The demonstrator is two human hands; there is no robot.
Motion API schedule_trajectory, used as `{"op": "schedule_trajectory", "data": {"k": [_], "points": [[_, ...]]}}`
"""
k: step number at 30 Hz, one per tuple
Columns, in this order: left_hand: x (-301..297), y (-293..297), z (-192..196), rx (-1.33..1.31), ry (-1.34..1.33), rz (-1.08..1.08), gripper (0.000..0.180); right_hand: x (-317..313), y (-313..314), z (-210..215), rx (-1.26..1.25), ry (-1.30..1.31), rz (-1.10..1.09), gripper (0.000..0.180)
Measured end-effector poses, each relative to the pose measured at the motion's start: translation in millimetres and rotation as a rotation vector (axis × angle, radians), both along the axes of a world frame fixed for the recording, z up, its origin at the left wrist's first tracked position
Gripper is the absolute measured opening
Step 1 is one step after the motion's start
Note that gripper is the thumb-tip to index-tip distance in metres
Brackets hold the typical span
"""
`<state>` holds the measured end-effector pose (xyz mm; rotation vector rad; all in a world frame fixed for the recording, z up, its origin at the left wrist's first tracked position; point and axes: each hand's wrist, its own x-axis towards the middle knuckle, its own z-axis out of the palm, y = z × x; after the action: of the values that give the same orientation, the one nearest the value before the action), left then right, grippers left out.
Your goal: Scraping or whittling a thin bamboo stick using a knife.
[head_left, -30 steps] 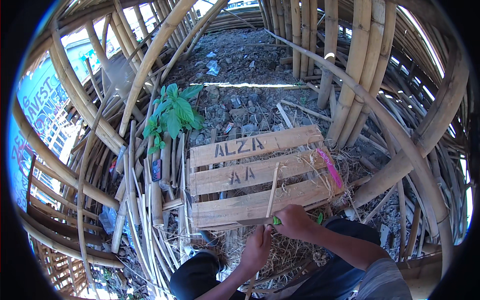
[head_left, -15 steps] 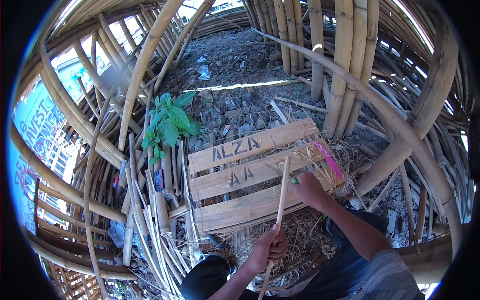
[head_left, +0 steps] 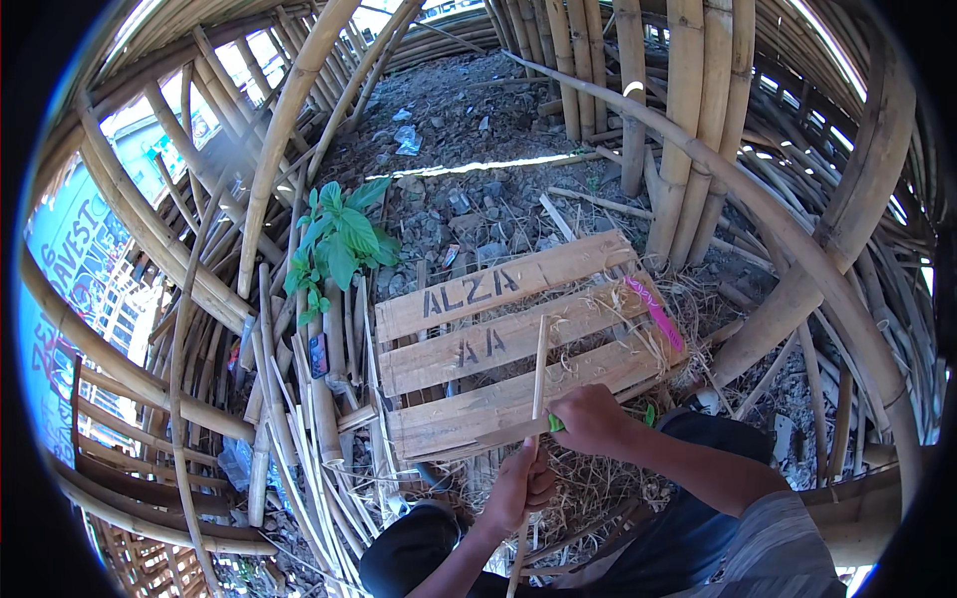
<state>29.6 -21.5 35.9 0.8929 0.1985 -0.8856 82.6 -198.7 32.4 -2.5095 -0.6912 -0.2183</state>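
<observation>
My left hand (head_left: 520,488) is closed around a slim, pale bamboo stick (head_left: 541,369), which stands nearly upright in front of me. Its top end reaches over a slatted wooden crate panel (head_left: 498,379). In my right hand (head_left: 592,421) is a knife (head_left: 506,434) with a green handle, the fingers wrapped round it. The blade points left and lies across the stick, just above my left hand. Where exactly the edge meets the stick is too small to tell. The crate panel bears dark stencilled lettering and a pink mark (head_left: 662,324) on its right end.
Dry shavings (head_left: 598,488) litter the ground by my legs. Cut bamboo lengths (head_left: 289,419) lie at left, beside a leafy green plant (head_left: 344,239). Thick bamboo poles (head_left: 688,130) rise at back right, and a long slanting pole (head_left: 778,229) crosses the right side. Rubble (head_left: 449,130) covers the far ground.
My right hand has come down and left with the knife, bringing the blade to the stick near my left hand. The stick has shifted left and stands more upright.
</observation>
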Motion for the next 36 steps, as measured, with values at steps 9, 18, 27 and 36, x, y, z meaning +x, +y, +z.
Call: {"op": "schedule_trajectory", "data": {"k": [9, 18, 27, 36], "points": [[-5, 5, -5, -0.445, 0.323, -0.175, 0.046, 30, -22, 7, 0.075, 0.416, -0.313, 0.027], [-11, 9, -19, -0.691, 0.549, -0.282, 0.046, 51, -43, 1, -0.069, 0.259, -0.412, 0.022], [-11, -1, 11, -0.675, 0.259, -0.327, 0.046, 46, -42, 5, -0.162, 0.191, -0.377, 0.028], [9, 10, 5, -0.306, 0.060, -0.047, 0.041, 41, -50, 17, 0.123, 0.214, -0.485, 0.028]]}}
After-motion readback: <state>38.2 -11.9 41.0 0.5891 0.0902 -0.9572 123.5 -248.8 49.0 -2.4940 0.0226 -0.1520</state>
